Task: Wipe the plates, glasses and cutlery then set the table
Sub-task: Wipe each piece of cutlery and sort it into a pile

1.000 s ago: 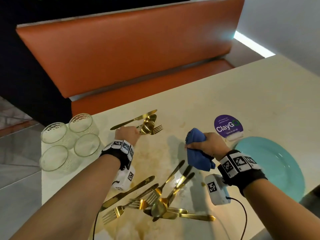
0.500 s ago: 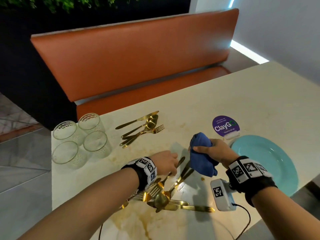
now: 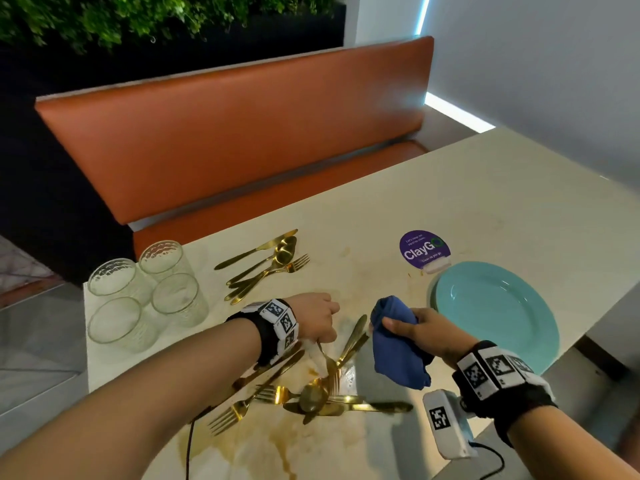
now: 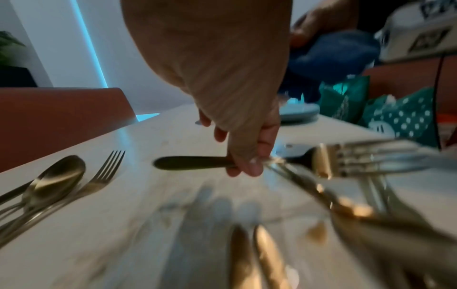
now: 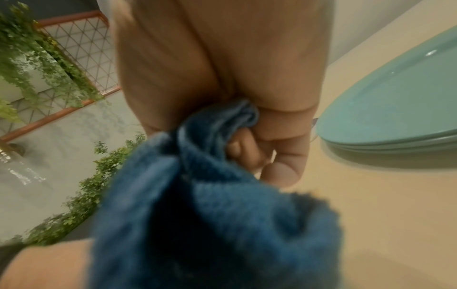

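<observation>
My left hand (image 3: pixel 323 336) pinches the thin handle of a gold fork (image 3: pixel 333 379) and tilts it up out of the heap of gold cutlery (image 3: pixel 311 400) at the near edge. In the left wrist view, the left hand (image 4: pixel 247 166) grips the fork (image 4: pixel 321 162) mid-handle, tines blurred to the right. My right hand (image 3: pixel 391 323) holds a bunched blue cloth (image 3: pixel 398 351) just right of the heap. The right wrist view shows the right hand (image 5: pixel 267 156) curled round the cloth (image 5: pixel 222 215). Stacked teal plates (image 3: pixel 495 317) sit to the right. A second cutlery group (image 3: pixel 266 265) and several glasses (image 3: pixel 145 292) lie farther left.
The cream table (image 3: pixel 485 202) has brown smears (image 3: pixel 263 445) around the heap. A purple ClayGo sign (image 3: pixel 424 249) stands behind the plates (image 5: pixel 395 109). An orange bench (image 3: pixel 242 140) runs along the far side. The table's near edge is close under my wrists.
My left hand came back from the far cutlery group to the near heap and took hold of a fork. The right hand with the cloth stayed roughly in place.
</observation>
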Available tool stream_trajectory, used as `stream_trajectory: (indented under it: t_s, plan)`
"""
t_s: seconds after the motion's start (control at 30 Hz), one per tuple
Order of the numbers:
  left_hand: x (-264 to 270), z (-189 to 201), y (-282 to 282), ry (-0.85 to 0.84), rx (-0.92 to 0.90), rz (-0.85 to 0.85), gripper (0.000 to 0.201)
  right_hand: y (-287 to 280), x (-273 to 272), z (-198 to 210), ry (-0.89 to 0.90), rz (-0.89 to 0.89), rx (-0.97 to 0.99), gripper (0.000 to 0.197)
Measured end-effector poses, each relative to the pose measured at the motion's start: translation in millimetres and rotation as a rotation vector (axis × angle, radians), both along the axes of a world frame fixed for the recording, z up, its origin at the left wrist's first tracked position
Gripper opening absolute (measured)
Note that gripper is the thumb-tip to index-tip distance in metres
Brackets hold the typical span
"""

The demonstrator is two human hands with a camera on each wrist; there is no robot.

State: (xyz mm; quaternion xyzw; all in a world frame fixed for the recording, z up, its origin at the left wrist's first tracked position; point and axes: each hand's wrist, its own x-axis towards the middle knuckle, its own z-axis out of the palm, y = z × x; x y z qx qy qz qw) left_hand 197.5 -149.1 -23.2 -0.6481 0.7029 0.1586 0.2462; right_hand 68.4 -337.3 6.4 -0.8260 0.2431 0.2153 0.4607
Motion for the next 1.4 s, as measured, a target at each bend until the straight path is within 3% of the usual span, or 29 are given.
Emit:
stream_trajectory:
  t_s: [0.1,0.17,0.27,0.33,0.43,0.57,0.7,0.87,0.97,1.07,1.17,1.33,1.4]
  plan:
    - [-5,16,1,0.059,0.015,0.23,0.015,17,3,5,0.015,0.096,0.02,0.047]
    - [-9,30,3,0.188,0.011,0.45,0.021,32,8,9,0.021,0.174,0.02,0.048]
    - [-14,53,9,0.346,-0.005,0.663,0.024,55,14,12,0.051,0.42,-0.099,0.046]
    - [-15,65,17,0.362,-0.029,0.708,0.021,67,17,10,0.037,0.549,-0.241,0.047]
    - [-17,74,33,0.359,-0.066,0.767,0.019,79,21,4,-0.016,0.56,-0.341,0.052]
    - [-21,74,54,0.443,-0.149,0.848,0.014,79,28,7,-0.031,0.619,-0.307,0.047]
    - [-20,74,64,0.45,-0.288,0.964,0.012,64,40,20,-0.073,0.56,-0.3,0.038]
    - [-18,74,67,0.475,-0.495,1.16,0.014,45,50,27,-0.186,0.352,-0.321,0.022]
    - [-12,69,73,0.497,-0.633,1.389,0.012,37,49,22,-0.357,0.017,-0.302,0.025]
    - [-6,65,79,0.568,-0.795,1.607,0.012,33,43,15,-0.38,-0.408,0.169,0.027]
    - [-16,64,64,0.743,-0.857,1.74,0.016,59,41,13,-0.248,-0.454,0.537,0.037]
    - [-37,58,29,0.845,-0.849,1.734,0.023,103,64,10,-0.192,-0.592,0.617,0.043]
    - [-41,58,27,0.963,-0.907,1.731,0.023,104,75,9,-0.151,-0.677,0.66,0.045]
